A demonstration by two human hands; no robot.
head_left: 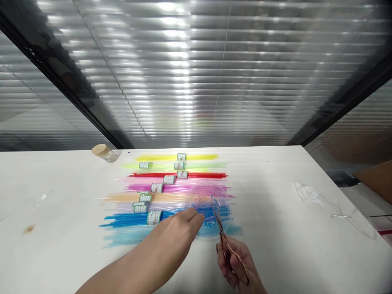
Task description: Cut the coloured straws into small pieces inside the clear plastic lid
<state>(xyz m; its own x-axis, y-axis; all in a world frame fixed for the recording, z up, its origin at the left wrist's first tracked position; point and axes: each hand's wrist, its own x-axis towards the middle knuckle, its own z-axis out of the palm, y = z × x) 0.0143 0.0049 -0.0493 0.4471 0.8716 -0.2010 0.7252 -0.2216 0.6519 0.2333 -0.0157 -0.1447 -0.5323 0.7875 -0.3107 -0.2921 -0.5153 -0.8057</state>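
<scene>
In my right hand [235, 263] is a pair of copper-handled scissors [225, 239], fingers through the loops, blades pointing up over a clear round dish [230, 218]. My left hand [185, 224] is closed in a pinch at the dish's left side, near the blades. It seems to hold a thin plastic straw, of which only a short violet end shows at the fingertips. Small blue and violet cut pieces [210, 221] lie in the dish. Under the dish and left forearm are bundles of thin straws, including dark blue [125, 219] and light blue [125, 236] ones.
More banded bundles lie in rows behind: yellow [202, 157], red [205, 175], magenta [139, 188] and orange [122, 198]. A lidded jar [105, 153] tilts at the back left. Crumpled clear wrapping [309, 194] lies on the right. Glass and blinds stand behind the table.
</scene>
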